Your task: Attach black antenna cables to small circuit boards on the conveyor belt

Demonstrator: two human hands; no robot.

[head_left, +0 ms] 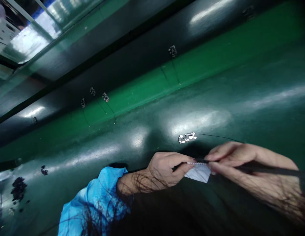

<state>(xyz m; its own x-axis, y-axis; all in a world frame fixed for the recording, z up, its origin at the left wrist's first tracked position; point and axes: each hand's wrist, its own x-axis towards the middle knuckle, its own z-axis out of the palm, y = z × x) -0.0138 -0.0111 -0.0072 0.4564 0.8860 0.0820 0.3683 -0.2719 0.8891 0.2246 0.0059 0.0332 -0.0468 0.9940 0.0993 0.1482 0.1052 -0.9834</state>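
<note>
My left hand (167,170), in a blue sleeve, is closed in a pinch on a small white piece (199,172) low in the middle of the view. My right hand (231,157) is closed round a thin dark tool (260,169) whose tip meets that white piece between the two hands. Just beyond the hands a small circuit board (187,137) with a thin wire lies on the dark green work surface (216,98).
A green belt (147,85) runs diagonally across the view with several small boards on it, such as one at top centre (172,51) and a group at left (93,96). Dark loose bits (18,188) lie at the far left. Shiny glare patches cover the surface.
</note>
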